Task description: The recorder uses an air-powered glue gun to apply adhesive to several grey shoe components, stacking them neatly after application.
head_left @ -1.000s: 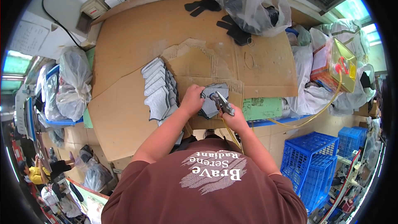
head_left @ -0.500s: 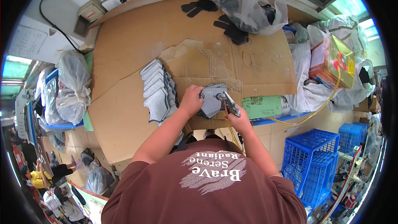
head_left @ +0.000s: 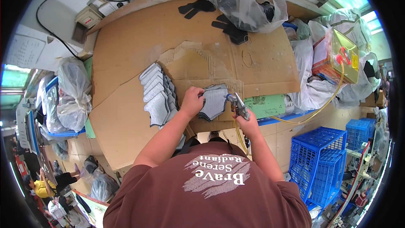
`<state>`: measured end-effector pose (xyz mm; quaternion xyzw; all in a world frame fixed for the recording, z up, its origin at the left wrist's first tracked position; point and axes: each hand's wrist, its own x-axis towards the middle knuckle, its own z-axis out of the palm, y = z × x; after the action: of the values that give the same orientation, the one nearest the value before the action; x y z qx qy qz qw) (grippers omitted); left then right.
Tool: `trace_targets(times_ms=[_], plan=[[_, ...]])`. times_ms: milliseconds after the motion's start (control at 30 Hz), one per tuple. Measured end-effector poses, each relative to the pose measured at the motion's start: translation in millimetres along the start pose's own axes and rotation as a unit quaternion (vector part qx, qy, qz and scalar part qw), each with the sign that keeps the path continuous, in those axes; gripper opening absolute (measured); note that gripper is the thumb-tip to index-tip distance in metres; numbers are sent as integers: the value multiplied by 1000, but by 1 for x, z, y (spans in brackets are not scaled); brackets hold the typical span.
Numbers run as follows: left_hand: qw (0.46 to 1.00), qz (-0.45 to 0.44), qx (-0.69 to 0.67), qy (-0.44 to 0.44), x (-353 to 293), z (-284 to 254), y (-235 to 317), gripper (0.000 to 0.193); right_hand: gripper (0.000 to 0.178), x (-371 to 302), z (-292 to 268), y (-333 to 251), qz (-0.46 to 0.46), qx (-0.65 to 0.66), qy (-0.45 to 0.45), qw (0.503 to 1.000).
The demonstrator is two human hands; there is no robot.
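A small stack of grey fabric pieces (head_left: 214,102) with dark edges lies near the front of the cardboard-covered table. My left hand (head_left: 192,101) is closed at the stack's left edge, its fingertips pinching the top piece. In my right hand (head_left: 249,123) is a metal spray gun (head_left: 241,106), its nozzle pointing left at the right edge of the stack. A yellowish hose hangs below the gun. Left of my left hand, a fanned row of similar grey pieces (head_left: 157,95) overlaps toward me.
Black fabric pieces (head_left: 233,33) and a clear plastic bag (head_left: 262,10) lie at the back of the cardboard (head_left: 126,38). A yellow-topped can (head_left: 345,55) with a hose stands right among white bags. Blue crates (head_left: 316,160) are at the lower right, tied bags (head_left: 74,90) at left.
The spray gun has moved right, from over the top grey piece to the stack's right edge. My left hand stays at the left edge. The whole view has shifted slightly.
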<state>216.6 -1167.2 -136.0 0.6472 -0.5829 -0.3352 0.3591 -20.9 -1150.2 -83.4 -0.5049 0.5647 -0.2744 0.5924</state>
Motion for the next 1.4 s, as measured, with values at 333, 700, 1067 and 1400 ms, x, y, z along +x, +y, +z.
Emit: trace_targets(times_ms=[333, 700, 1067, 1400], plan=[[938, -254, -219, 87, -36, -62, 13, 14, 21, -3, 9, -12, 12, -18, -87, 996], [963, -102, 194, 155, -82, -118, -20, 24, 13, 8, 25, -10, -23, -39, -105, 993], [998, 10, 54, 1, -6, 2, -5, 24, 13, 9, 31, -8, -22, -27, -91, 995], [999, -5, 37, 24, -5, 1, -2, 21, 16, 12, 34, -6, -20, -36, -91, 995]])
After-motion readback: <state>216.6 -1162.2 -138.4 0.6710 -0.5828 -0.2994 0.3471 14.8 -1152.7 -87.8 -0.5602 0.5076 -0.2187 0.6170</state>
